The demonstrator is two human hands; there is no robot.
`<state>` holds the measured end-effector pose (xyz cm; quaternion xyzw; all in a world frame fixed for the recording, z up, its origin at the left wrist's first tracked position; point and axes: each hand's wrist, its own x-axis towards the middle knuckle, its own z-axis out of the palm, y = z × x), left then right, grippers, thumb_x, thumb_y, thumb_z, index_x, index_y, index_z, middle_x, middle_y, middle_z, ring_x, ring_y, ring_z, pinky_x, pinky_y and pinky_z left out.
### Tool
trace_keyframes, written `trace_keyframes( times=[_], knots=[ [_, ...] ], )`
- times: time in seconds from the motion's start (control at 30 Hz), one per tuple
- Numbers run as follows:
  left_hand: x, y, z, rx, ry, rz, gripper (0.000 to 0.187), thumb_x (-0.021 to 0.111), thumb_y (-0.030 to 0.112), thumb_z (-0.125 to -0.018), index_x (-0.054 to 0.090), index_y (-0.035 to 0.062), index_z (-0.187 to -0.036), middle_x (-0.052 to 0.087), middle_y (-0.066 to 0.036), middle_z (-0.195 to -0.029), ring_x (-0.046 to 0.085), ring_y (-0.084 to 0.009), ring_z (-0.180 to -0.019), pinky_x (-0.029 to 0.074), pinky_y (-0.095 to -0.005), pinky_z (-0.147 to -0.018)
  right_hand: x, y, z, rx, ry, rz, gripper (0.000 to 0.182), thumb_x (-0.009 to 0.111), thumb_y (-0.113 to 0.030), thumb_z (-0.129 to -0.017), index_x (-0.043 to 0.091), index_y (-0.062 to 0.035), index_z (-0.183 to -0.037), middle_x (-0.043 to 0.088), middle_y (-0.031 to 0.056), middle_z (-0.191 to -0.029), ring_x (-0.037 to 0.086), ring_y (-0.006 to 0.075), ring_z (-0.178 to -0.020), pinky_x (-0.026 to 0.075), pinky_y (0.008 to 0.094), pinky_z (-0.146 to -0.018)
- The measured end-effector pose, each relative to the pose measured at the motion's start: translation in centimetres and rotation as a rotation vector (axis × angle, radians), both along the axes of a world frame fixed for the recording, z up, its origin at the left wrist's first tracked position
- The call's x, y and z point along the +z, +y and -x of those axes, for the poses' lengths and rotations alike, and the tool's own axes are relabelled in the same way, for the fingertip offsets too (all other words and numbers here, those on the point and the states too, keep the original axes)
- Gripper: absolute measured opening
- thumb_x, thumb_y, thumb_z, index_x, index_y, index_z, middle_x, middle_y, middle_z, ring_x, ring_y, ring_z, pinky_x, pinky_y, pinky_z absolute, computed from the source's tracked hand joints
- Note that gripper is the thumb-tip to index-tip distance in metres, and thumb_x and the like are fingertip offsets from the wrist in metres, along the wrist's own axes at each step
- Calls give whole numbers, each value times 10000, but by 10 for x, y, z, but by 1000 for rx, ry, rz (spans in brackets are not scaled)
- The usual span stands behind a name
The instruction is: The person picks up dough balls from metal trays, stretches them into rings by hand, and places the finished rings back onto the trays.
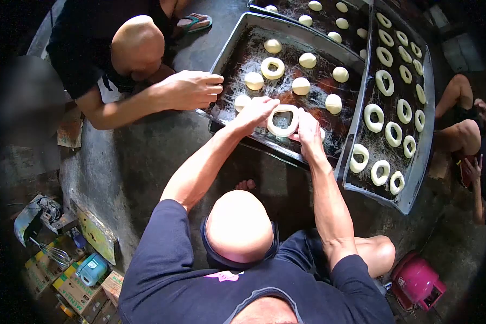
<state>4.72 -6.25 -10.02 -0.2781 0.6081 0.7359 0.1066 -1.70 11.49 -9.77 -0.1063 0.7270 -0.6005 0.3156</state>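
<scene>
Between my two hands is a pale dough ring (272, 127), above the near edge of a dark metal tray (237, 40). My left hand (258, 112) pinches its left side. The fingers of my right hand (309, 128) close on its right side. Through the ring's wide hole the tray floor shows. Several round dough balls (301, 86) lie on the tray past my hands, along with another dough ring (272, 68). One ball (242, 102) sits just beyond my left hand, and another is partly hidden by my right hand.
A co-worker's hand (191, 89) is at the tray's left edge. To the right stands a tray (416, 197) with several dough rings; behind is a tray (286, 19) of dough balls. A pink gas cylinder (418, 281), a whisk (54, 252) and cardboard boxes (78, 289) are on the floor.
</scene>
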Motion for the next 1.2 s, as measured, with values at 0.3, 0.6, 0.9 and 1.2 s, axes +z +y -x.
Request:
trace_keyframes(
  times=[0.3, 0.6, 0.9, 1.2],
  knots=[
    [-10, 2, -6, -194, 181, 603, 502, 496, 353, -937, 491, -3, -1292, 554, -179, -1269, 534, -258, -1150, 406, -321, -977, 8, 1, 0, 375, 669, -649, 342, 497, -78, -839, 513, 35, -1161, 611, 298, -910, 620, 416, -824, 504, 483, -728],
    [19, -3, -20, 101, 237, 237, 351, 582, 198, -901, 565, 19, -1202, 608, -57, -1103, 552, -126, -981, 451, -277, -841, -8, -39, 80, 82, 768, -675, 289, 543, -184, -817, 535, 0, -1040, 556, 296, -996, 579, 429, -936, 484, 490, -804],
    [35, 19, -1, 205, 363, -193, 489, 649, 269, -884, 482, 17, -1269, 596, -84, -1076, 585, -137, -974, 503, -262, -787, 48, -33, 13, -155, -79, 195, 618, 765, -157, -761, 420, 7, -1247, 611, 130, -997, 601, 154, -836, 485, 269, -683],
    [52, 57, -2, 45, 561, -216, 649, 632, 165, -762, 356, 8, -1329, 540, -77, -1093, 539, -145, -988, 444, -279, -869, 68, -28, 15, -177, 269, 67, 421, 592, 0, -747, 470, 7, -1150, 607, 90, -841, 591, 132, -739, 515, 264, -672]
  ],
)
